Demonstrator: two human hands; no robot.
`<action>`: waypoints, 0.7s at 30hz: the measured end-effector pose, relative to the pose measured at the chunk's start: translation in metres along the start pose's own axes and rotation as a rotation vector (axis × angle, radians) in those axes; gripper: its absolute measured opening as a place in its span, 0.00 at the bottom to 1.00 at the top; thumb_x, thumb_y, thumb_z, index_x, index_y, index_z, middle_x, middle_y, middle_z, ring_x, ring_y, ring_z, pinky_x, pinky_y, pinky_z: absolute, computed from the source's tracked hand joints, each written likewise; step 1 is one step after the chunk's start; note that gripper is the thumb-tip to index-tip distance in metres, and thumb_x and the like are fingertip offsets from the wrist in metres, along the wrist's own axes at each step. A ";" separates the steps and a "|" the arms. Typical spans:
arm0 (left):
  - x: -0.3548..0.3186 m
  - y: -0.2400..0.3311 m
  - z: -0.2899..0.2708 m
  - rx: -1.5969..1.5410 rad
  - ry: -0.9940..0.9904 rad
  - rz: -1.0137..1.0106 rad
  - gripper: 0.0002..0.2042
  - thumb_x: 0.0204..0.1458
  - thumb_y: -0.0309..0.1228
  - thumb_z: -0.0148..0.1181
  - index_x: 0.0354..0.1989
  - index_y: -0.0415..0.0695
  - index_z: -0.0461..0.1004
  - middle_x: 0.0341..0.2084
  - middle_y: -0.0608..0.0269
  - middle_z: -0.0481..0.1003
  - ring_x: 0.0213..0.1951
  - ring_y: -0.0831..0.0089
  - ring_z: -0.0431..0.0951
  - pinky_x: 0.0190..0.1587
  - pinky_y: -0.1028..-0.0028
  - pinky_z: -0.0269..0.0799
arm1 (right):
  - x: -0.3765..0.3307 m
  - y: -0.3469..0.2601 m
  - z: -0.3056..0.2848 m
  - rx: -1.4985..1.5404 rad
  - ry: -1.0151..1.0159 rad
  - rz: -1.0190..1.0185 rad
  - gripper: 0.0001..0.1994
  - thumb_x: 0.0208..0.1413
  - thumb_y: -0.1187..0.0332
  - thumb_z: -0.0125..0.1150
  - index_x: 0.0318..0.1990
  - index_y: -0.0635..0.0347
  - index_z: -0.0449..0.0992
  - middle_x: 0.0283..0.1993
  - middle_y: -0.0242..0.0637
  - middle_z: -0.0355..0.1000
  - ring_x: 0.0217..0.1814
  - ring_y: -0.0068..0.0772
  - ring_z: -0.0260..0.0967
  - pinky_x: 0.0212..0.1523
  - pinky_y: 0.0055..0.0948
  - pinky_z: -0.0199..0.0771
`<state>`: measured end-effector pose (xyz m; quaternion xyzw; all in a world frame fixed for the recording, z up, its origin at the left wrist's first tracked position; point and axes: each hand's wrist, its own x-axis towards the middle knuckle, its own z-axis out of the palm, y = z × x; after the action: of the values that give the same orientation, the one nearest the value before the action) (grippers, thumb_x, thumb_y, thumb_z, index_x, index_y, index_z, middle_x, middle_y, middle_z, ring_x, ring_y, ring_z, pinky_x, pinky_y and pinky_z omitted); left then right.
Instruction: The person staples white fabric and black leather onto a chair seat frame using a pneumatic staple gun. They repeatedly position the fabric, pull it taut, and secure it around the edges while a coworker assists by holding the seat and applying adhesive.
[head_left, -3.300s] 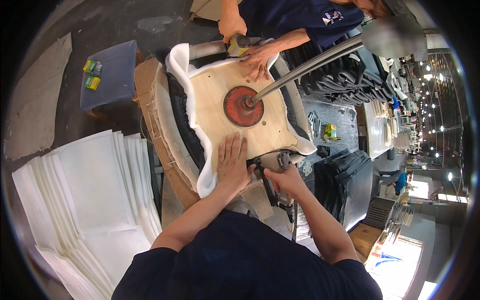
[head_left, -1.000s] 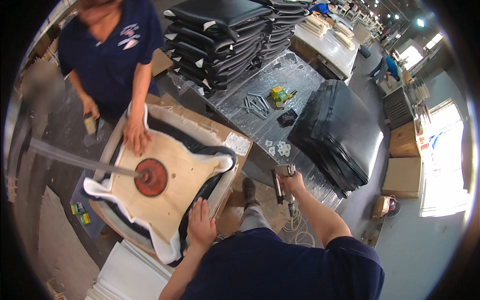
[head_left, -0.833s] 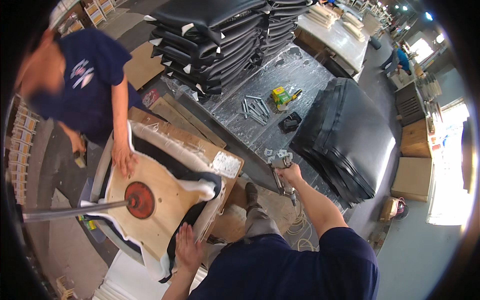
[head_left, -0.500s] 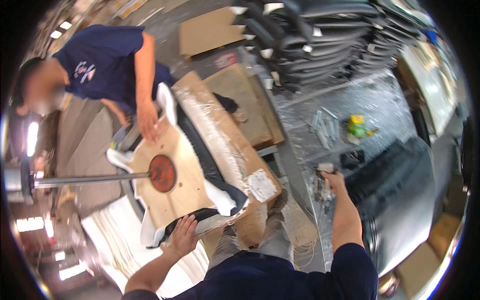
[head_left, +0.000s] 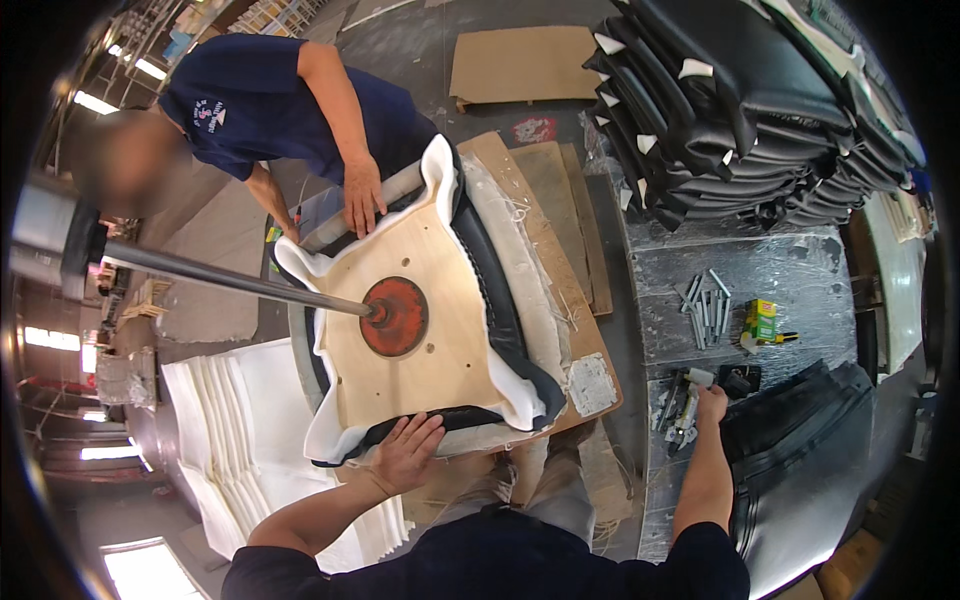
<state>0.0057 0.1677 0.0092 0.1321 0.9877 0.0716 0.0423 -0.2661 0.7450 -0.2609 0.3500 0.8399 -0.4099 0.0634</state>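
Note:
A plywood seat panel [head_left: 440, 350] lies on white foam [head_left: 325, 435] and a black vinyl cover [head_left: 500, 310] on the work stand. A red round press pad [head_left: 395, 317] on a metal rod [head_left: 230, 278] bears on its middle. My left hand [head_left: 405, 450] lies flat, fingers spread, on the folded black cover at the panel's near edge. My right hand [head_left: 712, 400] reaches out to the metal table [head_left: 800, 260] and is closed on a staple gun [head_left: 683, 412] lying there. A co-worker's hand [head_left: 362, 195] presses the far edge of the foam.
Staple strips [head_left: 705, 305] and a yellow-green box [head_left: 762, 320] lie on the table. Black cushions [head_left: 740, 110] are stacked at its far end, black vinyl sheets [head_left: 800, 470] at its near end. White foam sheets [head_left: 240, 430] are piled at left. Cardboard [head_left: 520, 60] lies on the floor.
My right hand has carried the staple gun away from the seat's near edge over to the metal table. My left hand has stayed at the seat's near edge. My view has swung around.

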 end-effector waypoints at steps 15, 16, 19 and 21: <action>-0.001 -0.007 0.010 -0.232 0.215 -0.096 0.28 0.62 0.44 0.69 0.68 0.43 0.77 0.71 0.51 0.73 0.73 0.49 0.72 0.77 0.53 0.63 | -0.231 -0.218 0.064 -0.265 -0.293 -0.470 0.28 0.76 0.42 0.49 0.61 0.56 0.82 0.55 0.59 0.82 0.61 0.68 0.79 0.61 0.56 0.76; 0.000 -0.005 0.010 -0.254 0.232 -0.128 0.28 0.62 0.44 0.68 0.68 0.43 0.77 0.71 0.49 0.73 0.72 0.49 0.72 0.78 0.52 0.62 | -0.229 -0.217 0.063 -0.270 -0.290 -0.477 0.27 0.76 0.42 0.49 0.61 0.55 0.82 0.55 0.59 0.82 0.61 0.68 0.79 0.60 0.57 0.76; 0.001 -0.005 0.008 -0.203 0.244 -0.170 0.28 0.62 0.43 0.68 0.68 0.42 0.77 0.71 0.45 0.72 0.73 0.44 0.71 0.78 0.50 0.62 | -0.230 -0.211 0.061 -0.280 -0.288 -0.482 0.27 0.77 0.42 0.49 0.60 0.54 0.82 0.54 0.60 0.83 0.60 0.69 0.79 0.59 0.58 0.76; -0.002 -0.006 0.008 -0.173 0.245 -0.196 0.28 0.62 0.43 0.68 0.67 0.41 0.77 0.71 0.46 0.71 0.73 0.44 0.70 0.78 0.50 0.62 | -0.233 -0.207 0.062 -0.294 -0.295 -0.477 0.27 0.77 0.42 0.48 0.60 0.54 0.82 0.53 0.60 0.83 0.59 0.69 0.79 0.58 0.59 0.76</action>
<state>0.0067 0.1625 0.0004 0.0215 0.9838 0.1673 -0.0602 -0.2360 0.4876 -0.0768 0.0669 0.9303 -0.3340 0.1365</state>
